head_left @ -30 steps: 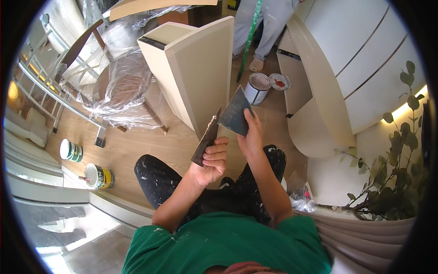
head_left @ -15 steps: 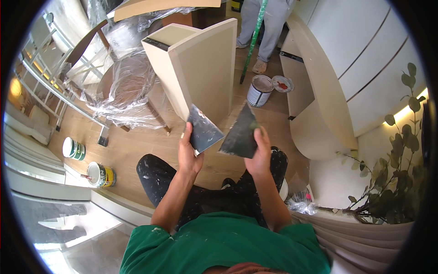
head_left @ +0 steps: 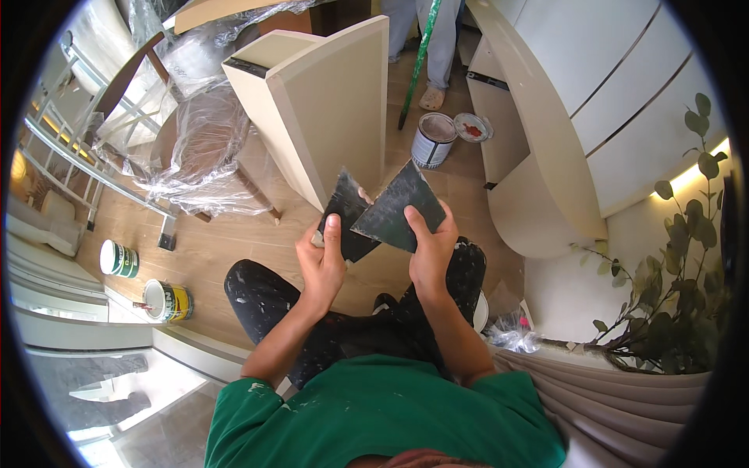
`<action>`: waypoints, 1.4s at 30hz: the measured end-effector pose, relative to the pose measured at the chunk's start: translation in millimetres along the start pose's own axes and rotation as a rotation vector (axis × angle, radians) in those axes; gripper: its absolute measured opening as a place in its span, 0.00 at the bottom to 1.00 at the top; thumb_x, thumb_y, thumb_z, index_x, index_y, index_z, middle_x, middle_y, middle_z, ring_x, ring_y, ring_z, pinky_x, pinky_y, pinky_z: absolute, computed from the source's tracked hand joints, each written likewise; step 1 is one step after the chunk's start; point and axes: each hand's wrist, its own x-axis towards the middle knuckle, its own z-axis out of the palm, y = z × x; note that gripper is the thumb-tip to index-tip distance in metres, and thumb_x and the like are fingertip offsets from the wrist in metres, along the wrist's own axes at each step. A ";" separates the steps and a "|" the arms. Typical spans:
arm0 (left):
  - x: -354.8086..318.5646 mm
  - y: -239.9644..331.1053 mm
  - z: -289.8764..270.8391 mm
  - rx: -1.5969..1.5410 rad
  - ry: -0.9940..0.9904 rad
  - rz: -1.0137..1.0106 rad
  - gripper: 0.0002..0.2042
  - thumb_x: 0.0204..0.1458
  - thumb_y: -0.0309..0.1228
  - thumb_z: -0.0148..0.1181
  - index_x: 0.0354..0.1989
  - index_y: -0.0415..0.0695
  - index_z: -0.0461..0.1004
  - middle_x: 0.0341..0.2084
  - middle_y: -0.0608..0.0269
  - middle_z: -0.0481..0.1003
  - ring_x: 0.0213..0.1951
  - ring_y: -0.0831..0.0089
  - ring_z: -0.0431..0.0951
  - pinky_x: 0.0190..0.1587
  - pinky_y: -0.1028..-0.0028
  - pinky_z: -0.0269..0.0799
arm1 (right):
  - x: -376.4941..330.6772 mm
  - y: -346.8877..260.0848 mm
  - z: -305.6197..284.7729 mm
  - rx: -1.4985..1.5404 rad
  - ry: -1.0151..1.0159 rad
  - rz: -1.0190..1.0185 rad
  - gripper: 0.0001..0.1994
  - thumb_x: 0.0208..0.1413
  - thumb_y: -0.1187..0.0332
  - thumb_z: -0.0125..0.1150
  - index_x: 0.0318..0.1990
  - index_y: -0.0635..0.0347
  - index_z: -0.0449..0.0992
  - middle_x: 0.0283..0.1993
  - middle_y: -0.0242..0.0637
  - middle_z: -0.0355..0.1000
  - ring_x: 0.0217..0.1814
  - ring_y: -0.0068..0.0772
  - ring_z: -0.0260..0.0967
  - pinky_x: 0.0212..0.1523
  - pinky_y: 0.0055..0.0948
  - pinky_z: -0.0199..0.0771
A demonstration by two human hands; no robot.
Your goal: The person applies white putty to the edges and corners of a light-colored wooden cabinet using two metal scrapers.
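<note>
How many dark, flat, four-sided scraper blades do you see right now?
2. The left hand grips one smudged dark scraper blade; the right hand grips the other dark scraper blade. More could be hidden from view.

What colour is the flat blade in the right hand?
Dark grey; the blade shows best in the head view.

The left blade (head_left: 351, 209) is blackish with pale smears, the right blade (head_left: 395, 215) dark slate with whitish scuffs. The shirt (head_left: 386, 409) is green, white-flecked; the trousers (head_left: 261, 295) black, spattered white. The cabinet (head_left: 331, 109) is cream, the floor (head_left: 211, 269) wood-grained tan; the far lid (head_left: 473, 128) seems pale with a red patch.
</note>
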 end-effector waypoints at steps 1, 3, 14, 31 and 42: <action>-1.9 -1.0 -0.9 0.023 -0.043 0.013 0.18 0.67 0.38 0.52 0.34 0.32 0.75 0.16 0.75 0.63 0.22 0.86 0.57 0.22 0.76 0.51 | 0.1 0.2 -0.9 -0.003 0.011 0.005 0.18 0.56 0.79 0.66 0.53 0.69 0.71 0.46 0.36 0.76 0.46 0.24 0.73 0.50 0.26 0.74; -6.5 -4.6 -6.0 0.070 -0.112 0.037 0.17 0.67 0.37 0.52 0.35 0.32 0.76 0.16 0.73 0.63 0.21 0.85 0.58 0.22 0.74 0.53 | 0.1 1.9 -2.6 -0.010 0.020 0.024 0.17 0.56 0.80 0.66 0.52 0.68 0.71 0.46 0.36 0.75 0.46 0.25 0.74 0.50 0.26 0.74; -10.8 -49.6 -41.3 -0.547 -0.403 -0.812 0.23 0.66 0.50 0.48 0.51 0.40 0.73 0.39 0.62 0.79 0.39 0.74 0.80 0.47 0.72 0.75 | -19.6 -27.3 -35.8 -0.263 -0.175 -0.568 0.10 0.55 0.79 0.64 0.45 0.66 0.79 0.45 0.41 0.76 0.43 0.29 0.75 0.43 0.31 0.76; -0.1 -34.3 -56.3 -0.737 -0.198 -0.951 0.19 0.64 0.42 0.56 0.57 0.43 0.71 0.48 0.58 0.78 0.48 0.69 0.80 0.54 0.68 0.76 | 5.3 4.1 -26.8 -1.121 -0.901 -0.882 0.29 0.39 0.77 0.67 0.55 0.49 0.79 0.54 0.37 0.74 0.56 0.42 0.72 0.48 0.36 0.80; 18.9 -65.8 -103.0 0.369 -0.092 0.365 0.13 0.63 0.36 0.58 0.38 0.34 0.77 0.28 0.60 0.79 0.29 0.72 0.78 0.34 0.73 0.73 | 2.4 2.5 -6.6 0.115 -0.256 0.557 0.13 0.65 0.61 0.57 0.51 0.59 0.72 0.41 0.35 0.77 0.40 0.31 0.79 0.31 0.37 0.83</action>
